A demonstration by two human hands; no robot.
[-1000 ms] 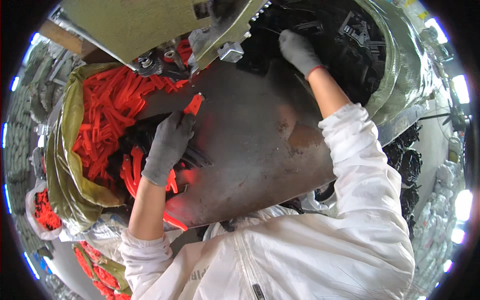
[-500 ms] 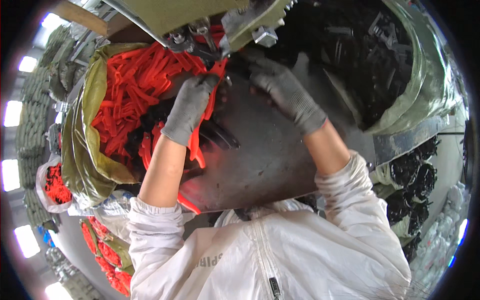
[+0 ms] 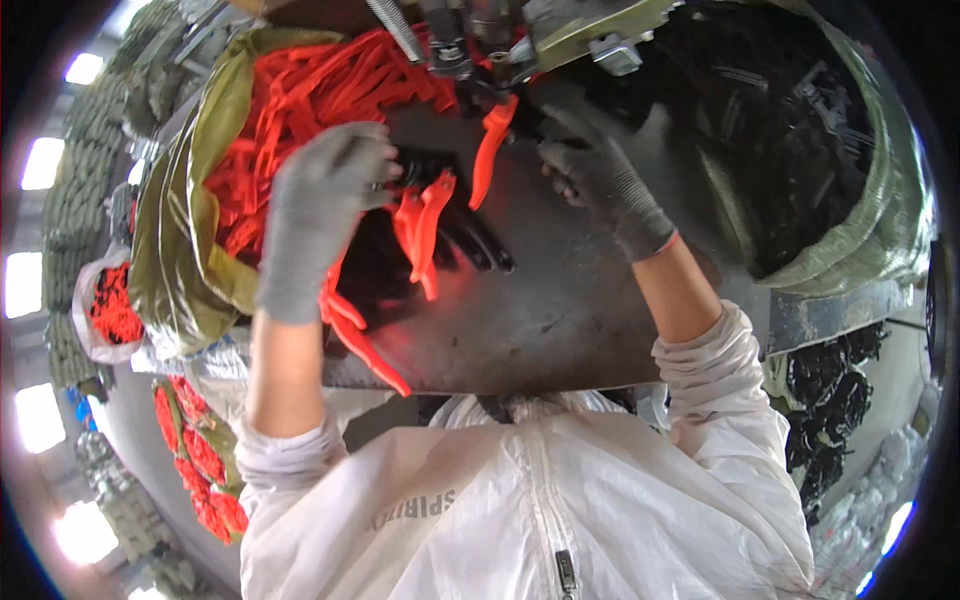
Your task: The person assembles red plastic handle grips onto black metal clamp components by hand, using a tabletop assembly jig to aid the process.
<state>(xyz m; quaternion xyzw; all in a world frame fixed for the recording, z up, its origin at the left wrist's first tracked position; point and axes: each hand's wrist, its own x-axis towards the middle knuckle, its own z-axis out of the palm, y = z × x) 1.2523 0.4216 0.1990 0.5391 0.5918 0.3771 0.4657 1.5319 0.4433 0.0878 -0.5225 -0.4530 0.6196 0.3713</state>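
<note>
both hands closer to the machine head than half a second back: left hand up off the bag edge onto the loose handles, right hand drawn in under the head.

left to right:
- clear bag of orange pieces [image 3: 112, 305] far left, more low down by the floor.
- olive-green plastic sack full of orange plastic handle pieces [image 3: 290, 110], mouth slumped onto the counter edge.
- left hand [image 3: 322, 215], grey knit glove, fingers curled down over a black-and-orange handled tool [image 3: 425, 225] lying on the dark sheet-metal counter [image 3: 580, 320]. looks like a loose grip on the handle end; palm hides the contact, so can't tell how firm.
- orange handles splay out from under that hand, long axis running up-right to down-left. a few more orange pieces [image 3: 365, 345] poke out below the wrist toward the counter's near edge.
- single orange handle piece [image 3: 492, 150] hangs near upright under the metal machine head [image 3: 480, 45], top end at the clamp, tip pointing down at the counter.
- right hand [image 3: 600, 180], grey glove, fingers bent, just right of that hanging piece. not clearly touching it; grip can't be told.
- big sack of black parts [image 3: 800, 130] far right.

key relation: hanging piece sits between both hands, to the left of the right fingers, and the right hand is nearer.
</note>
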